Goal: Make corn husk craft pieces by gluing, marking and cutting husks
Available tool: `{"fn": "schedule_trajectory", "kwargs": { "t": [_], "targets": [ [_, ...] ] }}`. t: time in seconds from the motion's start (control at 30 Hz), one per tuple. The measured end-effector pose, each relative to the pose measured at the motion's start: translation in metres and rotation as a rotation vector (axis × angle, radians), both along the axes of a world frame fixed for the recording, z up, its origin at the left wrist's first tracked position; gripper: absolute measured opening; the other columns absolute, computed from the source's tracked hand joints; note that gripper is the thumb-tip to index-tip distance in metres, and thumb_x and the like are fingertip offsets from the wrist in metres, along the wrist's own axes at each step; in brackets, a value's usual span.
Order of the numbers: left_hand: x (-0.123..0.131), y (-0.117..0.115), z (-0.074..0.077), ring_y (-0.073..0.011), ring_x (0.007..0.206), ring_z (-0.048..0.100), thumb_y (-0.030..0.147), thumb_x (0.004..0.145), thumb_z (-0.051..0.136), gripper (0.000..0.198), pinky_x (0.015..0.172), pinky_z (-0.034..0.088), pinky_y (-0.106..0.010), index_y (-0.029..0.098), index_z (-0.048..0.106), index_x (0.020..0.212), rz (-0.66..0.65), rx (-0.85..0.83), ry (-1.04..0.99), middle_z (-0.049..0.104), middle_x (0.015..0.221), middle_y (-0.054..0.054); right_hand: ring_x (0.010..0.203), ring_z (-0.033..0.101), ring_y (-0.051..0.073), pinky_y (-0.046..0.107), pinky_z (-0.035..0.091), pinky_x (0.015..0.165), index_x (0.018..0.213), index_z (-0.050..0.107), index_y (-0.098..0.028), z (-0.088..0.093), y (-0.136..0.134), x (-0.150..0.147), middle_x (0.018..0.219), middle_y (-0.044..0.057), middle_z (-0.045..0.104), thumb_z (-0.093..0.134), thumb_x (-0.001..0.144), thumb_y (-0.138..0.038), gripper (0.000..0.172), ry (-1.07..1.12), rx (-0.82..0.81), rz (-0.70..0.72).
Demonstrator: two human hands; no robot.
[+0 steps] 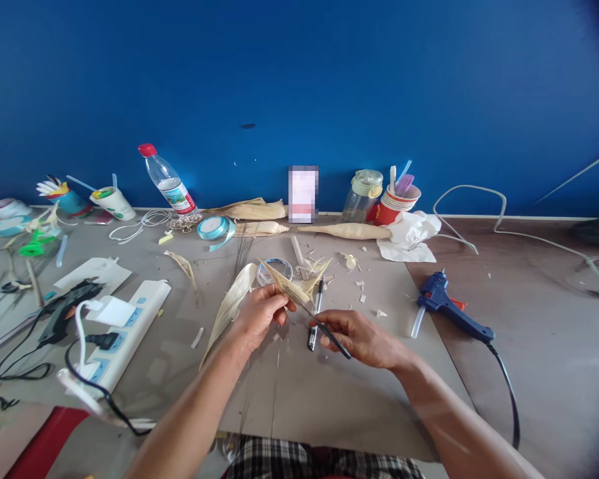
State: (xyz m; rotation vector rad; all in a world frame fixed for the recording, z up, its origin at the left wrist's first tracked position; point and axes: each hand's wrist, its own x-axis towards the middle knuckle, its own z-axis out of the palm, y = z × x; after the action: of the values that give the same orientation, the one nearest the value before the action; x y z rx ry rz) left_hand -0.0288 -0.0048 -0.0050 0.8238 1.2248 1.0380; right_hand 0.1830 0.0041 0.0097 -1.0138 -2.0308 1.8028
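Pinched in the fingers of my left hand [259,315] is a folded piece of dried corn husk [293,289], its pointed ends spreading upward. My right hand [362,338] grips a slim black pointed tool [336,340], whose thin tip reaches the underside of the husk; its exact kind is unclear. A capped pen [313,336] lies on the table just behind my right fingers. Beside my left wrist rests a long, pale husk leaf [232,299]. A roll of clear tape [281,265] is partly hidden behind the held husk.
A blue glue gun [452,309] lies at right, a white power strip [138,326] with plugs and cables at left. Along the blue wall stand a plastic bottle [172,186], a phone [303,194], a jar [362,196] and a red cup [397,205]. Ribbon [213,227] and husks lie nearby.
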Motion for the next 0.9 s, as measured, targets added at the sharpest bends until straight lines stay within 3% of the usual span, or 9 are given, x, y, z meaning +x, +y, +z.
{"fn": "schedule_trajectory", "kwargs": {
  "t": [0.57,0.9],
  "targets": [
    [-0.003,-0.001,0.006,-0.0033,0.038,0.043,0.026,0.068,0.064,0.016,0.047,0.036,-0.02,0.013,0.057,0.062,-0.029,0.017,0.055,0.063,0.06,-0.003,0.056,0.031,0.007,0.02,0.026,0.05,0.106,0.064,-0.015,-0.017,0.003,0.003,0.062,-0.005,0.04,0.061,0.079,-0.04,0.036,-0.049,-0.025,-0.027],
    [-0.004,-0.001,0.005,-0.0036,0.038,0.044,0.025,0.07,0.062,0.015,0.046,0.036,-0.02,0.013,0.057,0.063,-0.056,0.016,0.051,0.062,0.06,-0.002,0.056,0.032,0.008,0.021,0.027,0.052,0.101,0.066,-0.017,-0.013,0.003,0.004,0.063,-0.005,0.043,0.06,0.078,-0.038,0.032,-0.075,0.007,-0.056]
  ]
}}
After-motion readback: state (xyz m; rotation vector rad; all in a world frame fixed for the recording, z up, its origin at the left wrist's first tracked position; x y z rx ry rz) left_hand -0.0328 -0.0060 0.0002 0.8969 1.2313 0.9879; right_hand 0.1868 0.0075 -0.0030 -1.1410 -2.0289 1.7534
